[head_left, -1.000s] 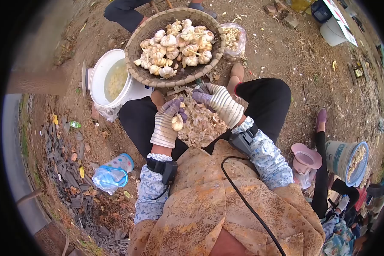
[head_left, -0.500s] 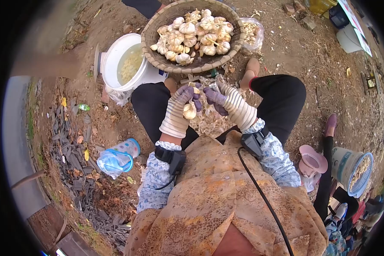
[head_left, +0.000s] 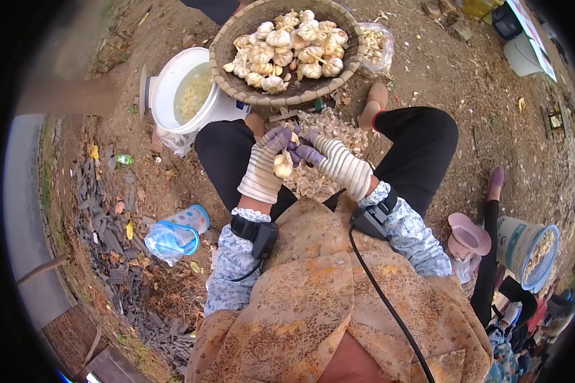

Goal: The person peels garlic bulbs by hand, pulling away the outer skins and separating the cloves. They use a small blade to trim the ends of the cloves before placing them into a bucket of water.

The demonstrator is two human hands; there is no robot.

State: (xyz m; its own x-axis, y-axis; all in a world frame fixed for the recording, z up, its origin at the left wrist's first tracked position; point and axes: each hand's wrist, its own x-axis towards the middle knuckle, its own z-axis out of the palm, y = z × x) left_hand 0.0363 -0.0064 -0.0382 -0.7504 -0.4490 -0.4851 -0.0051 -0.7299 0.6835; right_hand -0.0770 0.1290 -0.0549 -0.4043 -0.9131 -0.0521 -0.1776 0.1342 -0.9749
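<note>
My left hand (head_left: 267, 158), in a striped glove with purple fingers, is closed around a partly broken garlic bulb (head_left: 283, 165), which shows below the fingers. A pale garlic clove (head_left: 294, 138) sticks out at its fingertips. My right hand (head_left: 329, 156), gloved alike, meets the left one with its fingers bent together at the clove; what they pinch is hidden. Beyond both hands, a woven basket (head_left: 218, 82) holds many whole garlic bulbs (head_left: 278, 38). Loose garlic skins (head_left: 313, 182) cover the ground beneath my hands.
Left of the basket stands a white bucket (head_left: 162, 96) with peeled cloves in water. A plastic bag of cloves (head_left: 380, 48) lies to its right. A blue-rimmed cup (head_left: 198, 220) is on the left ground. At right are a pink hat (head_left: 469, 236), another bucket (head_left: 514, 246) and a person's leg (head_left: 487, 262).
My right hand has moved left and closed in on the left hand, so their fingers now meet. The left hand keeps its hold on the garlic bulb.
</note>
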